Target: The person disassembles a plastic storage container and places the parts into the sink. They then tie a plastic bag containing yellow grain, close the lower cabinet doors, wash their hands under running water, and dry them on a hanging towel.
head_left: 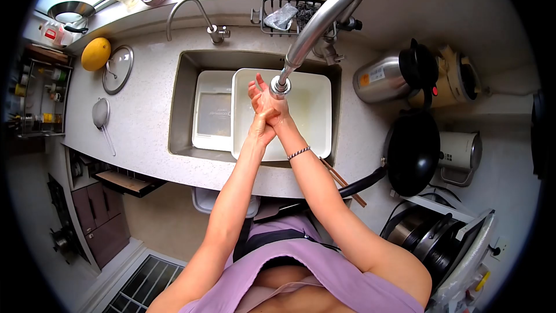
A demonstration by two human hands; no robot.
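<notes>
Under the tall curved faucet (307,40), my right hand (268,103) is held with its fingers apart and nothing in it. My left hand (263,128) is closed around the right wrist, its thumb lying across it. The spout end hangs right over my right hand; whether water runs is hard to make out. Below both hands sits a white basin (313,122) in the metal sink (180,98). A second white container (202,141) lies to its left, partly covered by the basin. A beaded bracelet (299,153) circles my right forearm.
Left on the counter are a yellow melon (96,54), a glass lid (119,69) and a strainer (101,112). A smaller tap (216,35) and black rack (272,23) stand behind the sink. To the right are a steel thermos (379,78), a black pan (412,153) and chopsticks (344,184).
</notes>
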